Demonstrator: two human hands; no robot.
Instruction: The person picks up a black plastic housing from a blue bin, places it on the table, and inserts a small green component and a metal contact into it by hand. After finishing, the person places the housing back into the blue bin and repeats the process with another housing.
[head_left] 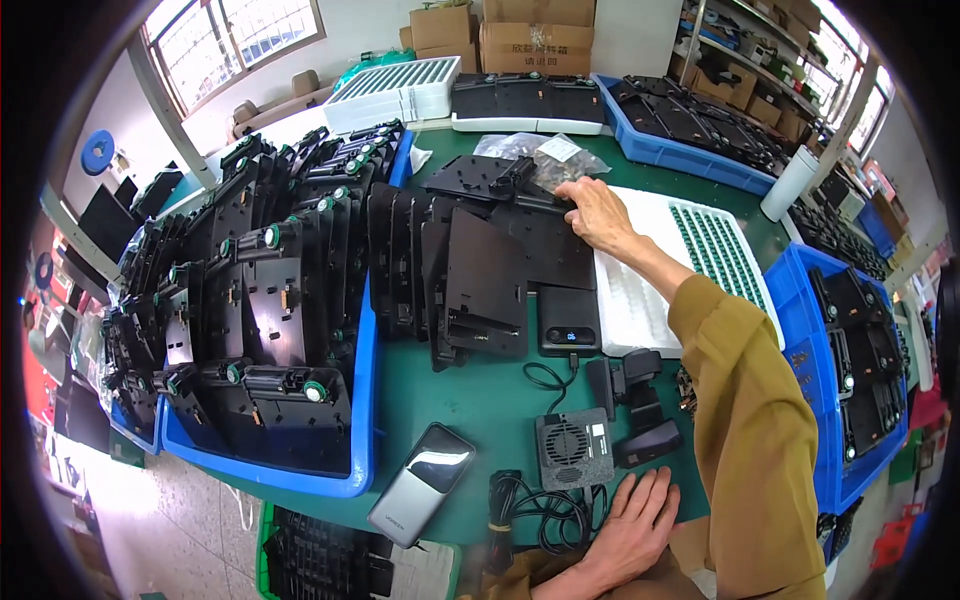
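Observation:
My right hand (600,215) reaches across the table, its fingers closed at the right end of a black plastic panel (475,177) with a roller-like part. That panel lies on top of other flat black panels (550,245). Several more black panels (485,275) stand upright in a row left of it. My left hand (635,525) rests flat at the near table edge, fingers stretched out and holding nothing. Close to it are a grey device with a round fan grille (567,450), a coiled black cable (545,520) and a black bracket-like part (640,405).
A blue crate (365,420) full of black panels stands left. A silver power bank (422,485) and a black box with a lit display (568,322) lie mid-table. A white tray (640,280) of green parts, a white bottle (790,183) and another blue crate (825,400) are right.

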